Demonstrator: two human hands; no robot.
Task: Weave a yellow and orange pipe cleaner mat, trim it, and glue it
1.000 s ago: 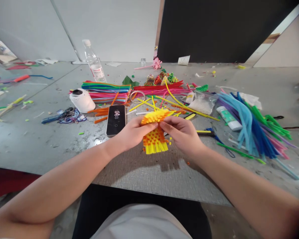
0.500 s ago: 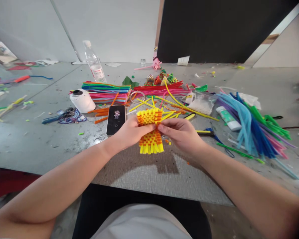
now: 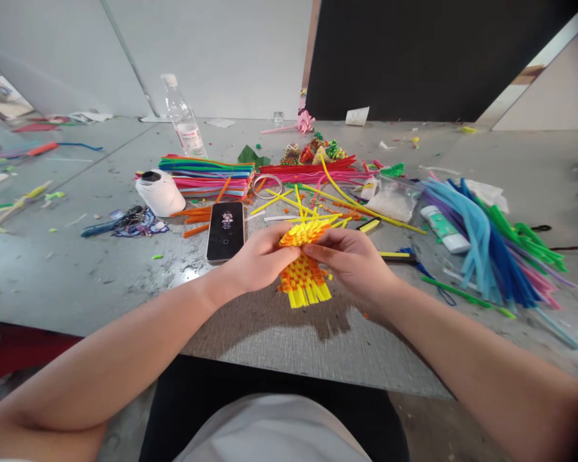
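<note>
Between my two hands, above the table's front part, is a woven strip of yellow and orange pipe cleaners (image 3: 304,274). Loose yellow ends hang from its lower edge, and its upper part tilts away from me. My left hand (image 3: 264,255) grips the strip's left side, thumb across the front. On the right side, my right hand (image 3: 349,255) pinches it with thumb and fingers. Both thumb tips meet near the strip's middle; the fingers behind it are partly hidden. Loose yellow pipe cleaners (image 3: 298,200) lie just beyond the hands.
A phone (image 3: 226,231) lies left of my hands, near a white container (image 3: 160,194) and a plastic bottle (image 3: 185,122). Coloured pipe cleaner bundles (image 3: 207,173) sit behind. To the right are a white-green tube (image 3: 446,230), blue pipe cleaners (image 3: 481,237) and a yellow-black tool (image 3: 397,256).
The woven strip has shifted slightly right and down, and its upper part now tips back, showing more edge-on. Both hands keep hold of it.
</note>
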